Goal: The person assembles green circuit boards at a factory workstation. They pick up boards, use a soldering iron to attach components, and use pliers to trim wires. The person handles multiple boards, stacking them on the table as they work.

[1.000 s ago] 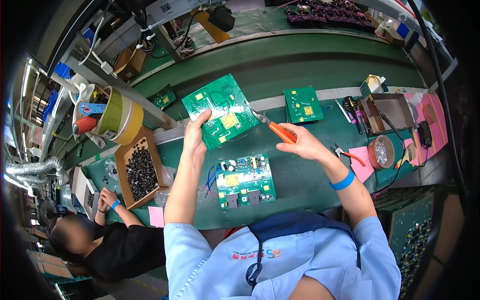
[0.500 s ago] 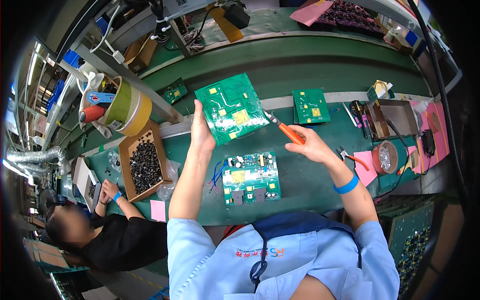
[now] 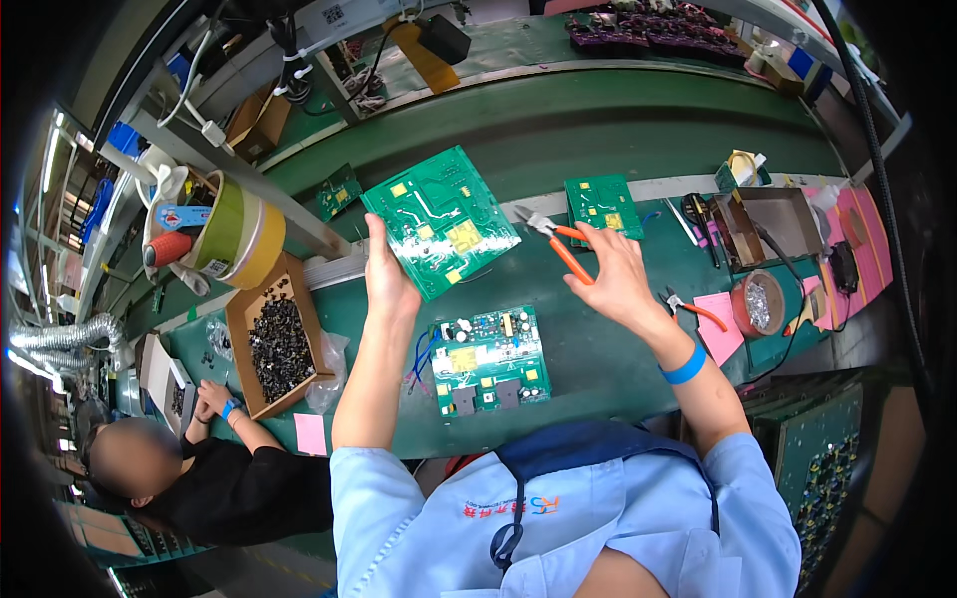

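Head view: left hand grips the lower-left edge of a green circuit board, raised and tilted above the green workbench; right hand is closed around orange-handled cutters, tips just beside the board's right edge; a populated board lies flat below.

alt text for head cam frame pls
A person's left hand lifts a green circuit board above a green workbench while the right hand holds orange-handled cutters beside it; another populated board lies below.
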A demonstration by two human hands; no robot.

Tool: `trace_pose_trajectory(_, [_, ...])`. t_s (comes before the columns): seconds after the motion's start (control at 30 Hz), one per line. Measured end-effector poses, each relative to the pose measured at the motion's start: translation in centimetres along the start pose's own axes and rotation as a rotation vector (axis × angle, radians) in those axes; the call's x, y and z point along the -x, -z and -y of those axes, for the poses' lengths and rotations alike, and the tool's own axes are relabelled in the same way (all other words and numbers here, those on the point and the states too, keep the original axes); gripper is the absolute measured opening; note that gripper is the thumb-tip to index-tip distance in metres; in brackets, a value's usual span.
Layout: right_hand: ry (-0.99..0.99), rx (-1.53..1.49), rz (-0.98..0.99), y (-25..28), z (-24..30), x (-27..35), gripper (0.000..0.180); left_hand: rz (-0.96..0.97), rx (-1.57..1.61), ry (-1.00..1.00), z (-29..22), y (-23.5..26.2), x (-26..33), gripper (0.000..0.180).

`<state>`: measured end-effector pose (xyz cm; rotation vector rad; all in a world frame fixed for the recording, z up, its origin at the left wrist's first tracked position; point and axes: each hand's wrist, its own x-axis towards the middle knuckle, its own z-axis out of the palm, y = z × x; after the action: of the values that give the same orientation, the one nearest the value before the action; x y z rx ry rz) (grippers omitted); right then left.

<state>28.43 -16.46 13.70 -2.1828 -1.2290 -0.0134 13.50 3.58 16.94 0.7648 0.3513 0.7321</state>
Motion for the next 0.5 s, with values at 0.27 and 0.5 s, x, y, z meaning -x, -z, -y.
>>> trace_pose_trajectory(0.27, [0.230,0.119,-0.121,0.2,2.0,-0.7,0.057,0.023,0.005,0.035,-0.1,0.1,0.0,0.050])
trace_pose_trajectory(0.5, [0.244,0.189,-0.116,0.0,2.2,-1.0,0.055,0.000,0.023,0.013,0.2,0.1,0.1,0.049])
